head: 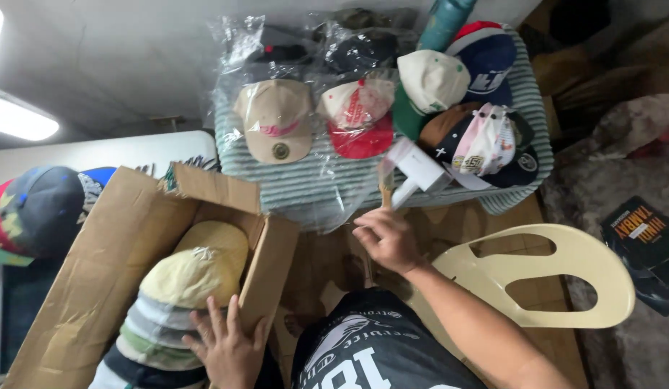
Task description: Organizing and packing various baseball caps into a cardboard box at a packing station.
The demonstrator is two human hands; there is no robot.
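Note:
My left hand [225,347] rests with fingers spread on a stack of caps [177,302] inside an open cardboard box [97,274] at the lower left. The top cap is pale yellow. My right hand [386,239] is at the middle, fingers curled round the wooden handle of a small brush [385,189] that points up toward the edge of a green ribbed mat [306,184]. On the mat lie several caps, two of them, a beige cap [275,119] and a red-brimmed cap [360,119], in clear plastic bags.
A loose pile of caps [478,140] and a white lint-roller-like object [415,173] sit at the mat's right. A cream plastic chair [565,277] stands lower right. More caps [39,209] lie at far left. Dark printed packages [648,245] lie on the right.

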